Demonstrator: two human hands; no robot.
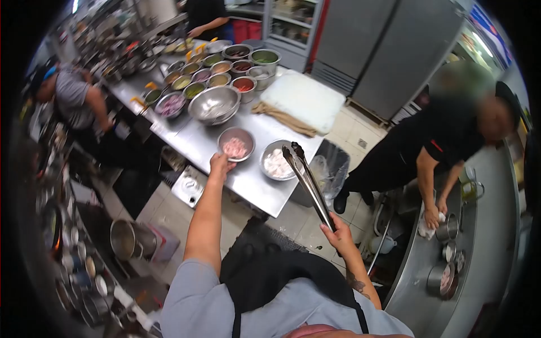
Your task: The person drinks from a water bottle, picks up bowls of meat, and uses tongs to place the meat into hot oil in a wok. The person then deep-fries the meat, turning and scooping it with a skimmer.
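My left hand (221,164) grips the near rim of a metal bowl (247,137) at the table's front edge. Pink raw meat pieces (234,148) lie inside it. In my right hand (338,233) is a pair of long steel tongs (313,188) with dark tips, pointing up and away from me. The tips appear in front of the right side of a second metal bowl (263,161), which contains pale white pieces (277,163). Whether the tips touch that bowl I cannot tell. The tongs' jaws are slightly apart, and nothing shows between them.
A large steel bowl (214,101) and several ingredient containers (243,85) stand farther back on the steel table (270,208). A white cutting board (304,98) and brown cloth (284,117) lie at right. One person (411,135) works at the right counter; another person (76,98) stands left.
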